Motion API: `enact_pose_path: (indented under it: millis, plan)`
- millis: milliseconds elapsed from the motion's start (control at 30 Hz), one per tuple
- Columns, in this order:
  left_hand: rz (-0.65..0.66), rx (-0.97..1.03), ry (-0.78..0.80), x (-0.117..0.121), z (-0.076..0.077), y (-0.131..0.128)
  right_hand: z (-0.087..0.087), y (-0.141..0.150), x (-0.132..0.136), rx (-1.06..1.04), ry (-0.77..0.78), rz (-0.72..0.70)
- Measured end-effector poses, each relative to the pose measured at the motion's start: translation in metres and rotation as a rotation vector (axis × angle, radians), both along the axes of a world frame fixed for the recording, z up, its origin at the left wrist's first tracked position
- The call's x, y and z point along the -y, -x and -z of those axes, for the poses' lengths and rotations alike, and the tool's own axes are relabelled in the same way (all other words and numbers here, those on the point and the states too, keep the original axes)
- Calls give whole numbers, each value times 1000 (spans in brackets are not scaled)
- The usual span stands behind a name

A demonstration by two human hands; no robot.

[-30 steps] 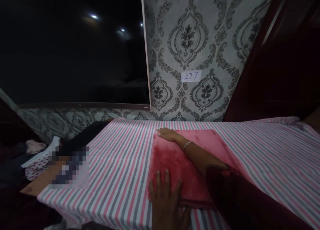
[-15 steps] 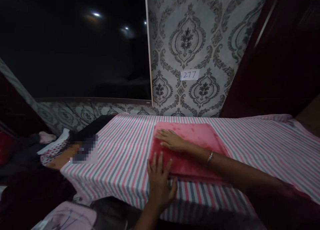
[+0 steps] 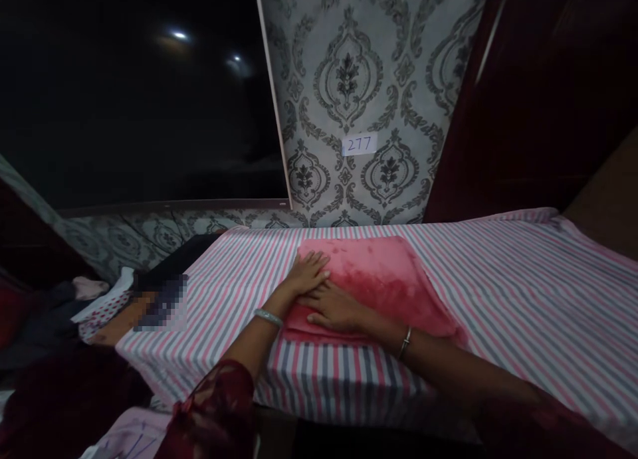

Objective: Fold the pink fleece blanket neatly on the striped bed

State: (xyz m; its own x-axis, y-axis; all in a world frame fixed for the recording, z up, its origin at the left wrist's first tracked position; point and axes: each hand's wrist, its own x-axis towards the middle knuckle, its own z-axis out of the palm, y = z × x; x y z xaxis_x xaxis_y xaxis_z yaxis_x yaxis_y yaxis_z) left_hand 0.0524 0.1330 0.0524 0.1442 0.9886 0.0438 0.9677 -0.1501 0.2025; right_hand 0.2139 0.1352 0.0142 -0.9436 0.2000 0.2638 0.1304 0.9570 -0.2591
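A folded red and pink plush cloth [image 3: 383, 266] lies flat on the striped tablecloth [image 3: 508, 279], its pile lighter at the back and darker toward the front. My left hand [image 3: 305, 273] rests open on the cloth's left edge, fingers stretched out. Just in front of it my right hand [image 3: 336, 306] lies flat on the front left part of the cloth, fingers extended toward the left. The fingers of both hands meet or overlap. Neither hand grips anything.
Behind the table is a patterned wall [image 3: 349, 74] with a paper label [image 3: 359, 143] reading 277. A large dark screen [image 3: 139, 113] hangs at the left. Dark red panelling [image 3: 523, 113] stands at the right. Clothes [image 3: 107, 306] are heaped left of the table.
My left hand has moved from the cloth's front edge up onto its left side. My right hand has slid nearer, toward the front left. The view has shifted slightly.
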Motion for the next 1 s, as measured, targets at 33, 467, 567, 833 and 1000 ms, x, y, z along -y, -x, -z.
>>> enact_pose_path:
  millis: [33,467,567,833,1000]
  plan:
    - [-22,-3,22,-5,8,2,2,0,0,6,10,9]
    - [-5,254,100,-9,25,21,-6,-9,18,80,92,-14]
    - [-21,137,77,-9,25,19,-1,-29,42,91,125,-42]
    - [12,-141,17,-12,-5,-13,-28,-103,54,-15,125,49]
    - [204,-52,1,-26,-13,-74,-29,-134,10,-3,-76,514]
